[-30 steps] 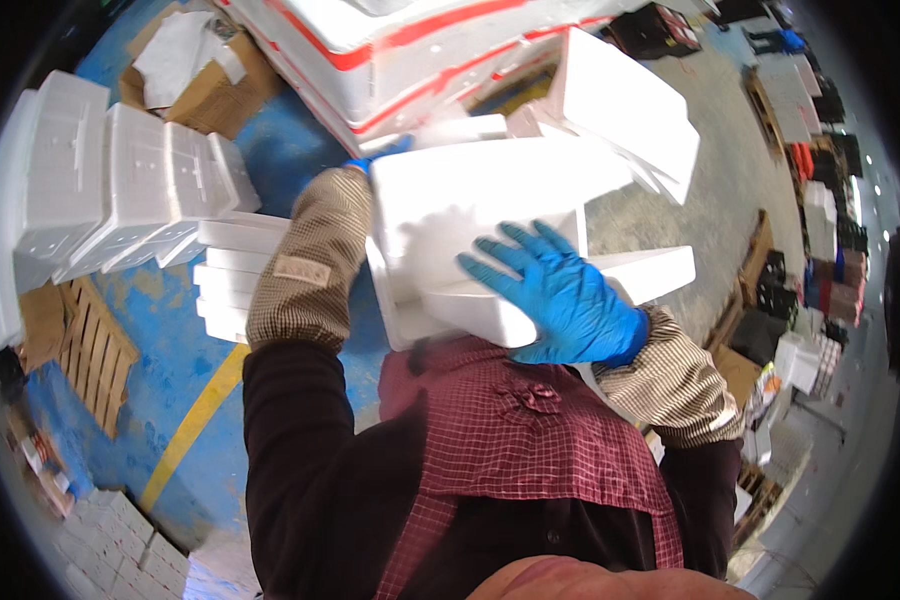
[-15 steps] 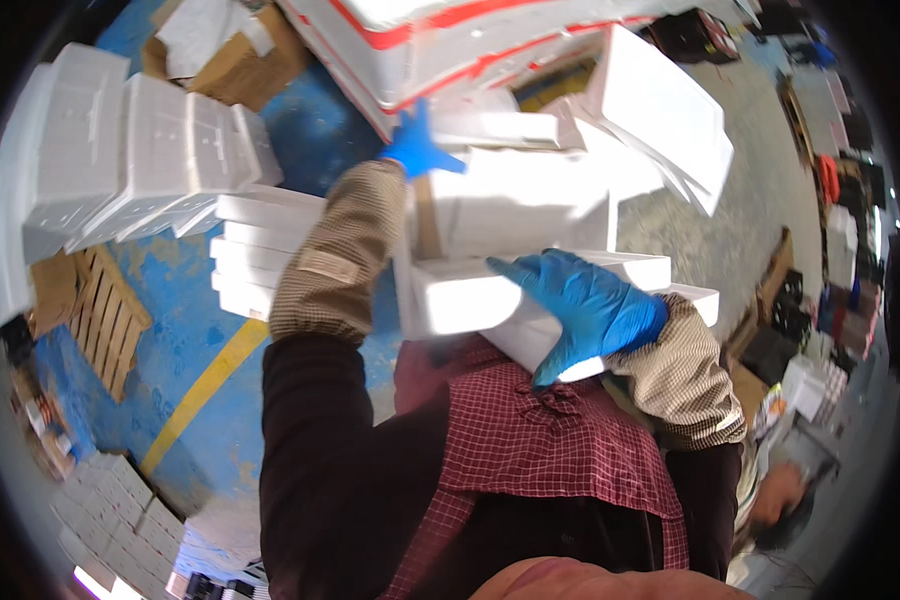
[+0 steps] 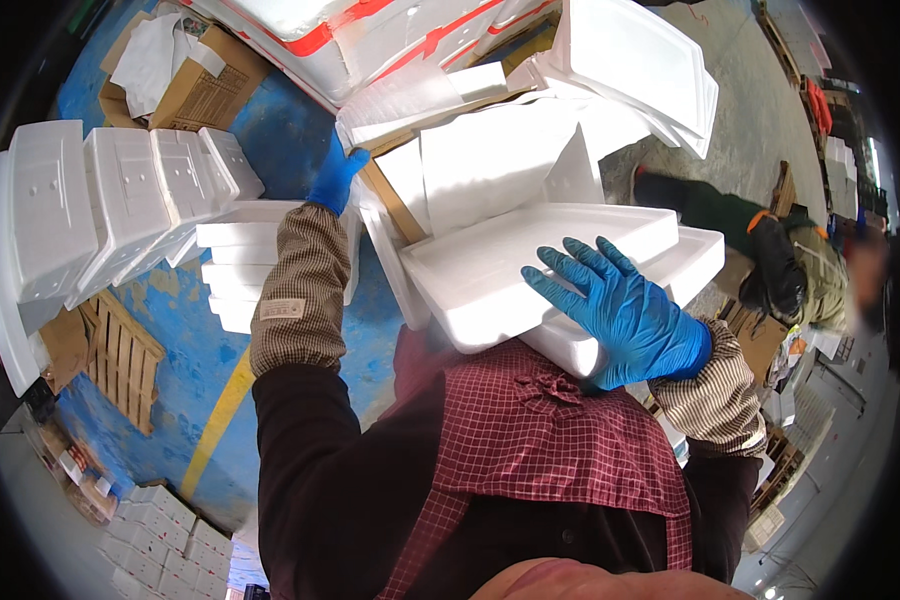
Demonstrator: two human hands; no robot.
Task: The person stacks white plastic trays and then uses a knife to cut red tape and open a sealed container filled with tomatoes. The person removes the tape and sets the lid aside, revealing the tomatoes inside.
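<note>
My right hand [image 3: 622, 318], in a blue glove, lies with spread fingers on the near right part of a shallow white foam lid [image 3: 490, 270]. A second white foam lid [image 3: 705, 262] shows partly beneath it. Beyond them is an open box with a brown cardboard edge [image 3: 395, 200] and a white sheet [image 3: 500, 150] inside. My left hand [image 3: 336, 178], also gloved in blue, is at the far left corner of that box. Its thumb stands apart from the fingers near the cardboard edge; the fingertips are partly hidden.
White foam boxes [image 3: 130, 195] stand in a row at left, beside a stack of foam lids [image 3: 238, 255]. Large white boxes with red tape [image 3: 370, 40] are at the back. Tilted foam boxes [image 3: 635, 60] lie back right. A wooden pallet [image 3: 125, 360] and a person [image 3: 770, 250] are farther off.
The view has shifted. The upper foam lid now sits more tilted and shows its broad face. My right hand's fingers have spread over it; my left hand's fingers have drawn closer together.
</note>
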